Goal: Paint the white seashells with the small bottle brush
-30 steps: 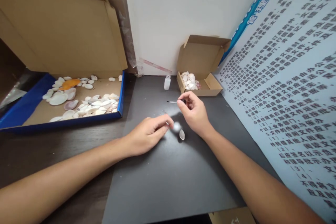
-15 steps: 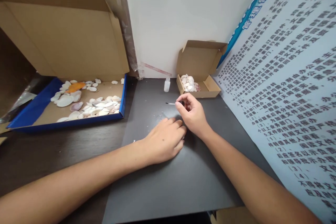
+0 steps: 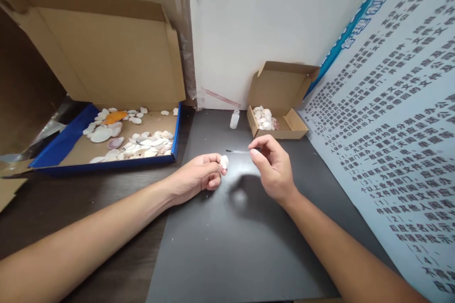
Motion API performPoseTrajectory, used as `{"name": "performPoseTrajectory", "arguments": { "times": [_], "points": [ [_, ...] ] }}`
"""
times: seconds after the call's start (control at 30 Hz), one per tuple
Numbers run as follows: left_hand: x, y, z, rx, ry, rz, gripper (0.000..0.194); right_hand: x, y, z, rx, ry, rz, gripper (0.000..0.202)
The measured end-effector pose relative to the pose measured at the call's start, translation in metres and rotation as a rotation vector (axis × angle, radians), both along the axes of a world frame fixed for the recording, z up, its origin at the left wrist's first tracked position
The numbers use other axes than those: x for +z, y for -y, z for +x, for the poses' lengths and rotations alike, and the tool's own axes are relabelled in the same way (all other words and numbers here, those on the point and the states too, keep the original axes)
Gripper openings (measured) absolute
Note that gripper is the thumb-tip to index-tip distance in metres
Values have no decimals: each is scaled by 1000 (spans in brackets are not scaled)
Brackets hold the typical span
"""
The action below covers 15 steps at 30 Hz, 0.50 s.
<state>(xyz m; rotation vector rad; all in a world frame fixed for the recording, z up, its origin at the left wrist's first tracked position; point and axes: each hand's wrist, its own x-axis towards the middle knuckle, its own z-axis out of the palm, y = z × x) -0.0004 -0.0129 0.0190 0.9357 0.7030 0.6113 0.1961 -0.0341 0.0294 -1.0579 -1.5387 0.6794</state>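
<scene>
Between the thumb and fingers of my left hand (image 3: 199, 173) is a small white seashell (image 3: 223, 162), lifted off the dark mat. My right hand (image 3: 273, 168) pinches the dark cap end of a small applicator brush (image 3: 239, 151). Its thin stem points left, with the dark tip just above and right of the shell, apart from it. A small white bottle (image 3: 234, 119), seemingly without its cap, stands upright on the mat behind the brush.
An open blue-edged cardboard box (image 3: 174, 151) with many shells sits at left. At the back right, a smaller open cardboard box (image 3: 280, 135) holds white shells. A printed poster (image 3: 391, 128) borders the right side; a white panel (image 3: 249, 33) stands behind the dark mat (image 3: 213, 255).
My left hand has moved left and turned over from resting palm-down on the mat, now showing the shell. My right hand holds the brush slightly further right. The view has shifted a little.
</scene>
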Motion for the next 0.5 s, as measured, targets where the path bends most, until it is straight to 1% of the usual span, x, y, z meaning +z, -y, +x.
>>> {"name": "performPoseTrajectory", "arguments": {
  "times": [0.17, 0.27, 0.43, 0.5],
  "points": [
    [-4, 0, -2, 11, 42, 40, 13, 2, 2, -1, 10, 124, 13, 1],
    [-5, -1, -2, 15, 55, 17, 11, 2, 3, -3, 4, 157, 16, 1],
    [-6, -1, -2, 47, 57, -21, 12, 2, 3, -4, 13, 187, 26, 2],
    [-6, -1, -2, 61, 62, -32, 10, 4, 5, -3, -9, 219, 49, 4]
  ]
}}
